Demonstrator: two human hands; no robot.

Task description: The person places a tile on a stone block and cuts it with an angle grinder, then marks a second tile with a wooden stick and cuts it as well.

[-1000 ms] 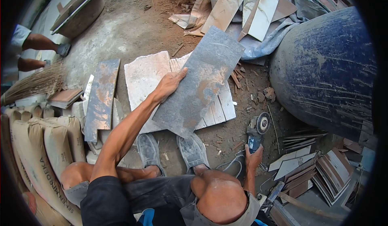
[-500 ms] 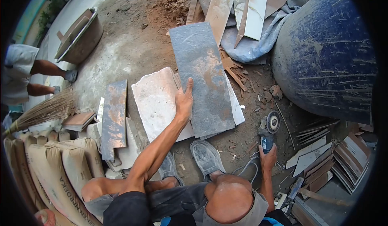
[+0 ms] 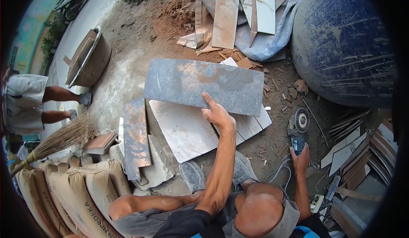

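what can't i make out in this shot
All in the head view:
Left hand: most of its fingers, hidden behind the gray tile.
White slab: its far part, covered by that tile.
Angle grinder: whether its disc spins, unclear from a still.
Blue drum: one side, cut off by the dark lens border.
Person at left: upper body, lost past the same border.

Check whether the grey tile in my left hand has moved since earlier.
Yes. Against the white slab, the grey tile in your left hand has swung from lengthwise to crosswise and shifted toward the slab's far edge.
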